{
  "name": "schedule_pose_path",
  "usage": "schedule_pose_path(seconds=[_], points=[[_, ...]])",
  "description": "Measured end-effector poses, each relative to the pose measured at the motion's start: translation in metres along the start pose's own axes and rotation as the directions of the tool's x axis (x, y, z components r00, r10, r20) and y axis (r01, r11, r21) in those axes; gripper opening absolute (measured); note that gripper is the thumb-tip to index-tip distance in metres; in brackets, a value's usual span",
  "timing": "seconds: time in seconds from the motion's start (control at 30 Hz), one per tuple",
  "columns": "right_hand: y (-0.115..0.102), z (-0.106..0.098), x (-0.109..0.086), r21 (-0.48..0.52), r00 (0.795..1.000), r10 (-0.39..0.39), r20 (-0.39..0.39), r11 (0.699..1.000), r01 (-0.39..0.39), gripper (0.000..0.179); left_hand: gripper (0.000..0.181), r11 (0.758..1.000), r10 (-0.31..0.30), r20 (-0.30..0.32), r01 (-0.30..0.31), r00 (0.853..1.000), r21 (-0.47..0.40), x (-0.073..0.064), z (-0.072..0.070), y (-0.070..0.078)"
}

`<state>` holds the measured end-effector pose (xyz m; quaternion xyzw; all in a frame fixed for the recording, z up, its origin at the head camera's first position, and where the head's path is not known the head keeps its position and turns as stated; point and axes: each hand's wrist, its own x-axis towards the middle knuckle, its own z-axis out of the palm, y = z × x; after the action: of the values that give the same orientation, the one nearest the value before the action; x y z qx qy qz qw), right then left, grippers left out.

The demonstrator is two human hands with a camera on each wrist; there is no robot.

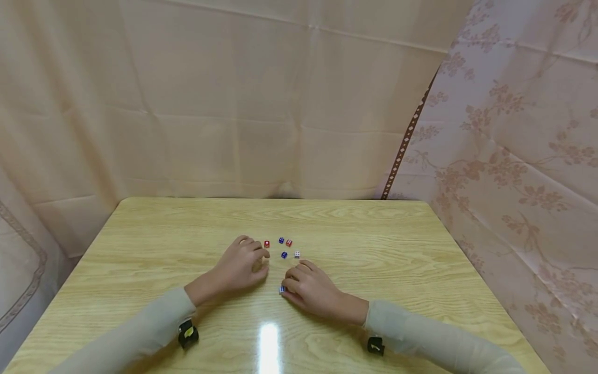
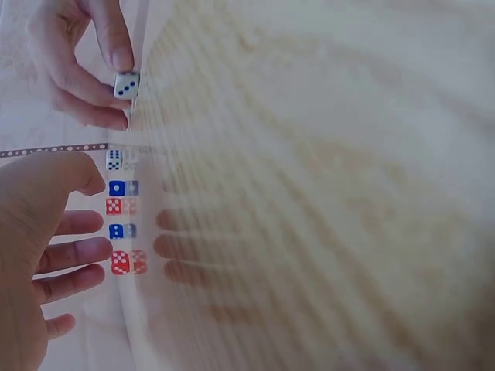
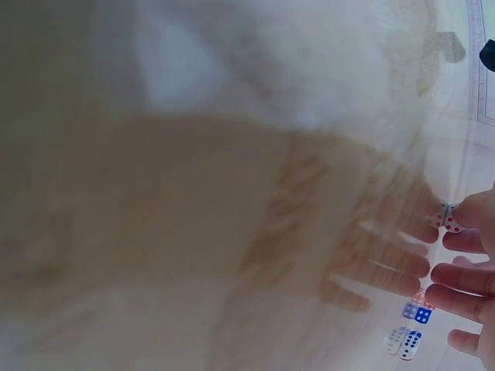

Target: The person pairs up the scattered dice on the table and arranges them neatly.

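On the wood-grain table [image 1: 374,228] in the head view, you've got both hands down around some dice. Your right hand [image 1: 313,288] has the pinched white die [image 1: 282,289] between thumb and fingers, on its left side. Your left hand [image 1: 240,262] isn't holding anything; its fingers are loosely bent, with the lone red die [image 1: 267,243] just beyond the index finger. Past that, the far blue die [image 1: 281,240] and second red die [image 1: 289,242] sit right beside each other, then the near blue die [image 1: 284,255] and loose white die [image 1: 297,254] are a bit closer to you. Behind it all hangs a plain beige cloth [image 1: 261,104], with a floral cloth [image 1: 528,171] over on the right.

From the left wrist you get a better look at those left fingers: spread apart, thumb bent inward. The five loose dice stack up in a column by them, white, blue, red, blue, red from the top, all mirrored in the glossy surface. Your pinch shows above that column, blue pips facing the camera.

Over at the right wrist, your thumb and a finger are on the white die, red pips showing on one face; can't tell if it touches the table. Your other fingers are held apart, with blue and white dice just below.
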<state>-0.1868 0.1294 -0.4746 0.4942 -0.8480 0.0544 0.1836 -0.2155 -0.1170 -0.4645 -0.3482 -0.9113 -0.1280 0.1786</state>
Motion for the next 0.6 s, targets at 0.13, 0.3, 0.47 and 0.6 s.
schedule_pose_path(seconds=[0.13, 0.3, 0.47, 0.6], points=[[0.0, -0.002, -0.002, -0.003, 1.0, -0.006, -0.012, 1.0, 0.006, 0.013, 0.024, 1.0, -0.023, 0.004, 0.023, 1.0, -0.005, 0.004, 0.0, -0.002], [0.001, -0.005, -0.004, 0.007, 0.999, 0.025, 0.022, 1.0, -0.025, 0.014, 0.026, 0.998, -0.06, 0.012, 0.06, 0.998, 0.012, 0.008, 0.001, -0.005], [0.003, -0.008, -0.008, 0.023, 0.999, 0.043, 0.033, 0.999, -0.043, 0.013, 0.026, 0.995, -0.096, 0.029, 0.096, 0.995, 0.006, 0.012, 0.0, -0.007], [0.005, -0.008, -0.01, 0.028, 0.999, 0.043, 0.024, 0.999, -0.043, 0.013, 0.027, 0.994, -0.111, 0.031, 0.111, 0.993, -0.002, 0.013, 0.001, -0.009]])
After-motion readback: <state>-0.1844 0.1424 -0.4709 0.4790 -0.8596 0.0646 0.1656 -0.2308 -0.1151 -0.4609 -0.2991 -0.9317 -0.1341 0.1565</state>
